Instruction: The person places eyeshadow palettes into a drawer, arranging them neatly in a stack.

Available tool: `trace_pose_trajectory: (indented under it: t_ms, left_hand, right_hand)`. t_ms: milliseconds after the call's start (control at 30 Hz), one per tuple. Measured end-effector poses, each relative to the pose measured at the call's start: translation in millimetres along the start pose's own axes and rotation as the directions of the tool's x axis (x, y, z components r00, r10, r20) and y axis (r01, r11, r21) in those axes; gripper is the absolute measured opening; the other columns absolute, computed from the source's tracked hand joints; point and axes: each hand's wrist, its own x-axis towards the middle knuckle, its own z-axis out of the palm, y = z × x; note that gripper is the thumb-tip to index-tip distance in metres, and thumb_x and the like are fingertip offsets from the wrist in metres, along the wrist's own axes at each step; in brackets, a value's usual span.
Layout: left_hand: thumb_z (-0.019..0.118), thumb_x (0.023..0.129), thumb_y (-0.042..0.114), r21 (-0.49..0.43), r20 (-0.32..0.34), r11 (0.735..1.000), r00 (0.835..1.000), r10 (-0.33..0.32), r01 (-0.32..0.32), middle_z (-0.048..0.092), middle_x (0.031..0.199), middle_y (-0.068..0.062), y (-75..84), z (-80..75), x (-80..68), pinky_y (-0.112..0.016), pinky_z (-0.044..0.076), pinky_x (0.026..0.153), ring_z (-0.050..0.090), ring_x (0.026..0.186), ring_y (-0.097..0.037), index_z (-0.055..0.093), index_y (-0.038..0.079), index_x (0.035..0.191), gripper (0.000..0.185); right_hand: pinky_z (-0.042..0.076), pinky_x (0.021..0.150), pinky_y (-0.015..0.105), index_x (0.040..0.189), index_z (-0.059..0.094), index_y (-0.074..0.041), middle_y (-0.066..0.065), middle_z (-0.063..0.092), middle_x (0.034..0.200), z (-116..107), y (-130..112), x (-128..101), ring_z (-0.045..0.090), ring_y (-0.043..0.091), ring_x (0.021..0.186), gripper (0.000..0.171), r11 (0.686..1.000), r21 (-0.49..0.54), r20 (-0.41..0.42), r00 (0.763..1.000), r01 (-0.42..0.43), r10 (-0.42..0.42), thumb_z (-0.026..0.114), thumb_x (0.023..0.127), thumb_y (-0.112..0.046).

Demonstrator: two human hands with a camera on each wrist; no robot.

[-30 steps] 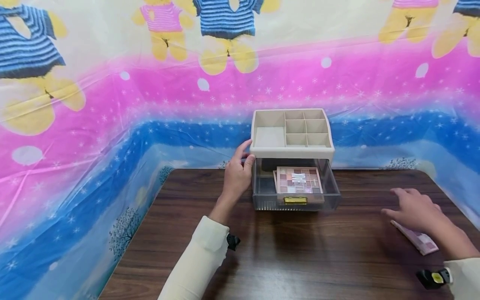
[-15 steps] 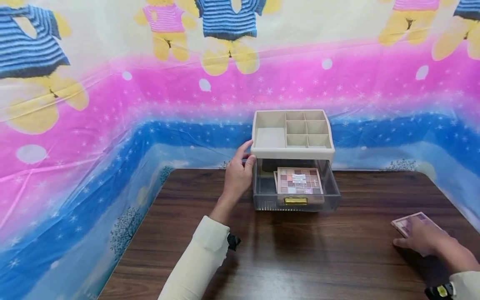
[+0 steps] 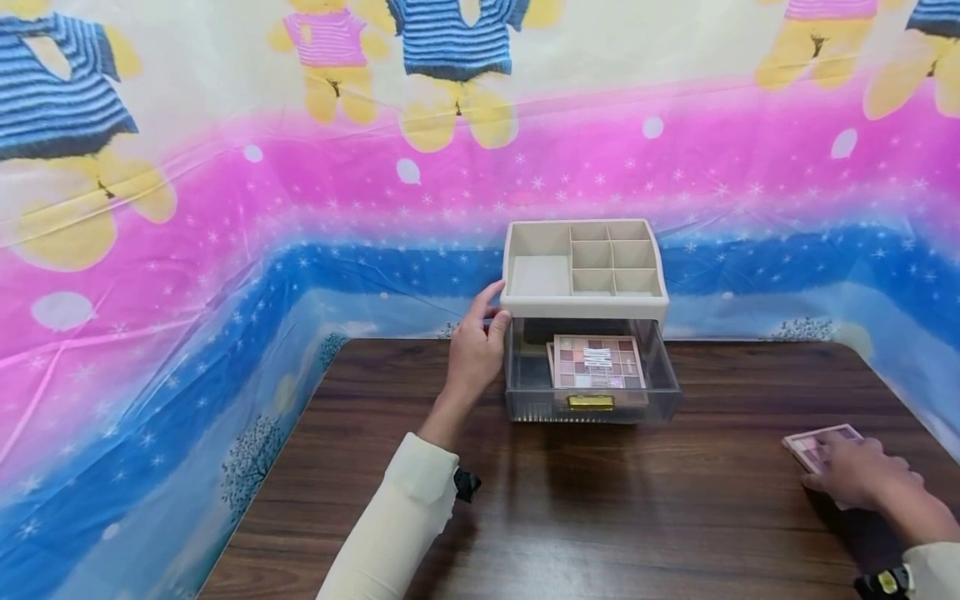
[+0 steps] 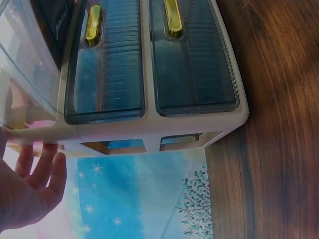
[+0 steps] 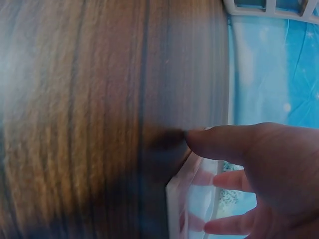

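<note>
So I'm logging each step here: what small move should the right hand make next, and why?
Probably lift the palette off the table. The right hand already grips it at the table's right edge, while the left hand steadies the organizer, whose open drawer already holds a similar palette.

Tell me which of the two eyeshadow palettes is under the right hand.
The eyeshadow palette on the table near its right edge: the right hand rests on it. The other palette lies in the organizer's open drawer, untouched.
</note>
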Motion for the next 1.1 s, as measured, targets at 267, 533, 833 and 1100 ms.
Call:
trace_pose_trajectory:
  t_ms: [267, 533, 833, 1100]
  left_hand:
    - [0.052, 0.107, 0.029, 0.002, -0.004, 1.000, 1.000, 0.012, -0.012, 0.069, 0.124, -0.015, -0.4, 0.3, 0.7, -0.049, 0.057, 0.084, 0.070, 0.105, -0.030, 0.047, 0.024, 0.153, 0.046]
    - [0.052, 0.107, 0.028, 0.007, -0.004, 1.000, 1.000, 0.006, -0.006, 0.069, 0.124, -0.015, 2.2, -0.2, 1.4, -0.050, 0.056, 0.084, 0.070, 0.106, -0.030, 0.047, 0.025, 0.152, 0.045]
    - [0.052, 0.107, 0.027, -0.005, 0.003, 1.000, 1.000, -0.001, 0.001, 0.069, 0.125, -0.015, 0.6, 0.9, 0.7, -0.049, 0.057, 0.085, 0.070, 0.107, -0.030, 0.047, 0.025, 0.153, 0.046]
    - [0.053, 0.107, 0.028, -0.002, -0.002, 1.000, 1.000, -0.006, 0.006, 0.068, 0.126, -0.014, 0.5, 0.8, 0.9, -0.050, 0.057, 0.086, 0.069, 0.108, -0.029, 0.047, 0.026, 0.153, 0.046]
  right_hand:
    - [0.036, 0.095, 0.075, 0.147, 0.028, 0.006, 0.053, 0.030, 0.129, 6.1, 2.3, 3.6, 0.030, 0.071, 0.115, 0.091, 0.992, 0.006, -0.022, 0.991, -0.128, 0.128, 0.077, 0.086, -0.042]
    - [0.033, 0.098, 0.073, 0.141, 0.024, 0.010, 0.053, 0.029, 0.117, 6.0, 9.2, 2.1, 0.034, 0.067, 0.108, 0.101, 0.980, 0.069, -0.048, 0.981, -0.187, 0.190, 0.077, 0.082, -0.051]
    - [0.030, 0.096, 0.076, 0.143, 0.026, 0.011, 0.052, 0.032, 0.124, 6.1, 17.4, 1.5, 0.035, 0.070, 0.113, 0.111, 0.989, 0.049, -0.079, 0.987, -0.139, 0.142, 0.078, 0.077, -0.062]
    - [0.036, 0.082, 0.081, 0.142, 0.033, 0.012, 0.051, 0.040, 0.122, -1.4, 11.8, -3.7, 0.043, 0.071, 0.104, 0.115, 0.997, 0.048, -0.192, 0.980, 0.062, -0.052, 0.076, 0.074, -0.070]
